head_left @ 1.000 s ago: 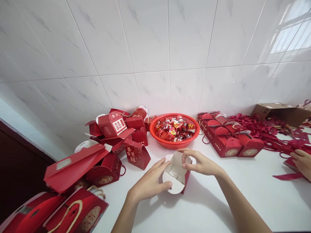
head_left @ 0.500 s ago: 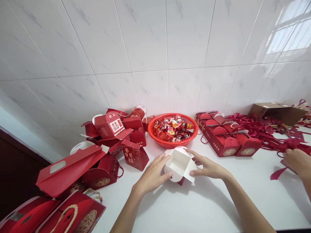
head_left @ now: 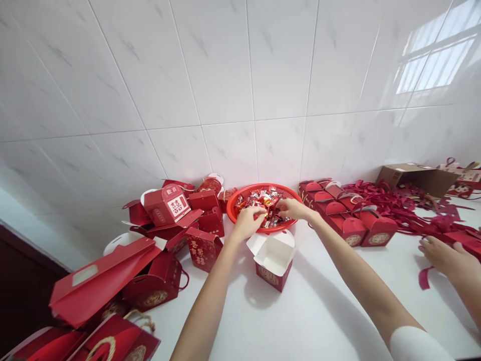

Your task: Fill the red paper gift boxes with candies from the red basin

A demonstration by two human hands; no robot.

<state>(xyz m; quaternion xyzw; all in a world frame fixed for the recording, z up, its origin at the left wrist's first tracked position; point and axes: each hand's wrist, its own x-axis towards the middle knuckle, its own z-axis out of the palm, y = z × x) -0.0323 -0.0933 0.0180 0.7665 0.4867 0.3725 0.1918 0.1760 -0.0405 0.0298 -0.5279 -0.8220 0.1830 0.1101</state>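
Observation:
Both my hands are in the red plastic basket of wrapped candies. My left hand is at the near left of the pile, its fingers curled onto the candies. From the right, my right hand reaches in with bent fingers closed on candies, their tips partly hidden. Just in front of the basket, an open red gift box stands upright between my forearms. Its white flaps are folded outward and its white inside shows.
Red gift boxes are heaped at the left. Closed boxes stand in rows right of the basket, beside dark red ribbons and a cardboard box. Another person's hand is at the far right. A tiled wall borders the table.
My hands have left the white flaps of the gift box and moved forward into the candy basket. The box now stands by itself. The other person's hand has shifted on the right.

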